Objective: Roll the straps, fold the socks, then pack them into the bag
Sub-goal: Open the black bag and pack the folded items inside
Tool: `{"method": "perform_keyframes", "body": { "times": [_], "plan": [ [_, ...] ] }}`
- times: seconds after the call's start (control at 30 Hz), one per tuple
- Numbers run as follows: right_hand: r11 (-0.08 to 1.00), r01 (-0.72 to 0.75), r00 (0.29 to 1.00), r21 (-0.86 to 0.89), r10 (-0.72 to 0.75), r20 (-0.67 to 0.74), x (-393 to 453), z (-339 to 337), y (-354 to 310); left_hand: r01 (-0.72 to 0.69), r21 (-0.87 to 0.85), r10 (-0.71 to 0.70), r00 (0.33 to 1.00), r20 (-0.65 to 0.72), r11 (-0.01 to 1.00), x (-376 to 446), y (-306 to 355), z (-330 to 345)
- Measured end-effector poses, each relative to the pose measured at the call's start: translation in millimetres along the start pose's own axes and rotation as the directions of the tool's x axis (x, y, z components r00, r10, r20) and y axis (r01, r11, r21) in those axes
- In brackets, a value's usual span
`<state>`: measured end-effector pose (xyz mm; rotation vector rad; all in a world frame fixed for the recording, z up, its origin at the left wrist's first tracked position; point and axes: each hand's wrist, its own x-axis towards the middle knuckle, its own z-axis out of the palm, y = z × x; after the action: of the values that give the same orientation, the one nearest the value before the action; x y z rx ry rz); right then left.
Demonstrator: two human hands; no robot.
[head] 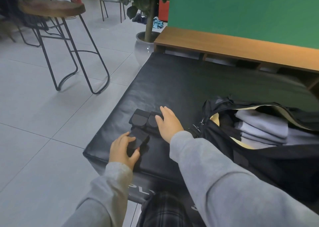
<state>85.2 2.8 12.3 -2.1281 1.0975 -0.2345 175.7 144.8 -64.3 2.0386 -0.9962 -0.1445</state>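
Several black folded socks lie on the black padded mat (181, 88) near its front left corner. My left hand (123, 150) grips the nearest folded sock (138, 140), thumb below it and fingers curled over its top. My right hand (168, 123) lies with straight fingers on the right one (152, 121) of two folded socks side by side; the left one (138, 118) lies free. An open black bag (259, 157) sits on the mat to the right, holding folded grey clothes (264, 128). No straps are clearly visible.
A long wooden shelf (224, 43) runs behind the mat under a green wall. A potted plant (146, 45) stands at the mat's far left corner. A wooden bar stool (57, 19) with black metal legs stands on the tiled floor to the left.
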Motion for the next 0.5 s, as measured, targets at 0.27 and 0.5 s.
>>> {"method": "perform_keyframes", "body": {
  "times": [0.27, 0.5],
  "plan": [
    [0.986, -0.135, 0.978, -0.101, 0.149, 0.147, 10, -2, -5, -0.007, -0.085, 0.012, 0.999, 0.050, 0.996, 1, -1, -9],
    [0.971, -0.215, 0.972, -0.107, 0.223, 0.076, -4, 1, -5, 0.050, -0.187, -0.040, 0.998, 0.054, 0.981, 0, 5, -11]
  ]
}}
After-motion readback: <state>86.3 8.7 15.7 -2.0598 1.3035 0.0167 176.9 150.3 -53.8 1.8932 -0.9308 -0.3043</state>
